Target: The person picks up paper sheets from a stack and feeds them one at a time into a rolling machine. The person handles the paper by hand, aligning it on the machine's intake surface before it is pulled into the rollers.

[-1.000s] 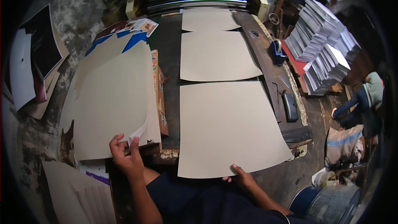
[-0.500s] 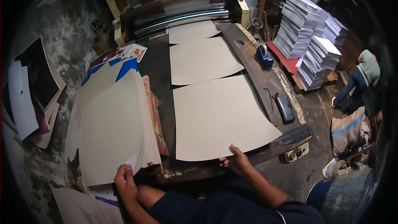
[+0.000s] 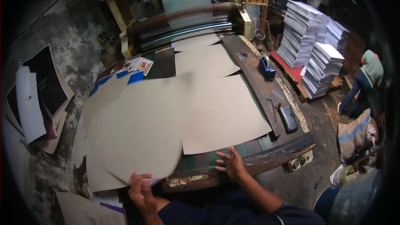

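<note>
My left hand point(image 3: 141, 191) grips the near edge of a large beige sheet point(image 3: 137, 129), which is lifted and blurred, swinging over the stack of beige sheets point(image 3: 89, 141) at the left. My right hand point(image 3: 231, 164) rests open, fingers spread, on the dark feed table's front edge point(image 3: 266, 160), just below the nearest beige sheet point(image 3: 225, 114) lying on the table. Two more beige sheets point(image 3: 204, 60) lie further along toward the rollers point(image 3: 183, 27) of the machine.
A tape dispenser point(image 3: 266, 67) and a black case point(image 3: 288, 118) sit on the table's right rail. Tall stacks of white printed sheets point(image 3: 312, 54) stand at the right. A person point(image 3: 362, 79) bends over beyond them. Boards point(image 3: 37, 96) lean at the left wall.
My left hand has lifted a beige sheet off the left stack and swung it toward the table. My right hand has let go of the nearest sheet and rests below it. The view tilted up.
</note>
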`<act>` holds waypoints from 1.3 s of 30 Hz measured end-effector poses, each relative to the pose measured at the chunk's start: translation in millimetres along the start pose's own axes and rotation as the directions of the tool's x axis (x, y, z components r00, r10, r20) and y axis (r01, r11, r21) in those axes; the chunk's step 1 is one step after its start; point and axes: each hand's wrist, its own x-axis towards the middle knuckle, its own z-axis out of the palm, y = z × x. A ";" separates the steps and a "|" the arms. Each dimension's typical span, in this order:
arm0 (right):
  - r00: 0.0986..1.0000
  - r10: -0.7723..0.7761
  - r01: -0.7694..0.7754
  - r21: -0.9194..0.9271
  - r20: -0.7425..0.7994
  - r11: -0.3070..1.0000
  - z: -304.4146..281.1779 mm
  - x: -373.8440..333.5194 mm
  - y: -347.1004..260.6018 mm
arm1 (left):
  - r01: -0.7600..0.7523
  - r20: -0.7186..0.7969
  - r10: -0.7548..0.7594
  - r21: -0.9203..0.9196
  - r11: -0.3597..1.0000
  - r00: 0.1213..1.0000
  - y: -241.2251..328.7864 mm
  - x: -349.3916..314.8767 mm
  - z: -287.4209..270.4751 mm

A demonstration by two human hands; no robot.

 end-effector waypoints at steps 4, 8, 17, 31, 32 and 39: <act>0.801 -0.040 0.059 -0.012 0.598 0.998 9.6 -30.6 -21.6 | -0.090 0.335 0.114 -0.085 0.992 0.935 17.5 2.9 -7.3; 0.902 0.054 0.054 -0.236 0.427 0.970 -10.9 -37.7 -18.8 | -0.179 0.383 0.142 0.062 0.982 0.913 24.2 -0.3 -2.9; 0.968 0.167 -0.117 -0.250 0.188 0.961 -84.1 -69.7 46.6 | 0.124 0.279 -0.129 0.035 0.992 0.952 -38.1 19.5 -28.5; 0.951 0.278 -0.221 -0.325 0.139 0.920 -91.6 -106.1 54.7 | 0.395 0.188 -0.377 -0.070 0.916 0.907 -65.8 13.0 -26.8; 0.950 0.276 -0.221 -0.315 0.144 0.923 -92.7 -102.1 54.4 | 0.417 0.184 -0.393 -0.113 0.902 0.901 -67.8 11.5 -24.6; 0.955 0.217 -0.170 -0.224 0.204 0.959 -76.8 -49.3 45.1 | 0.399 0.054 -0.396 -0.136 0.907 0.917 -76.2 4.4 -11.0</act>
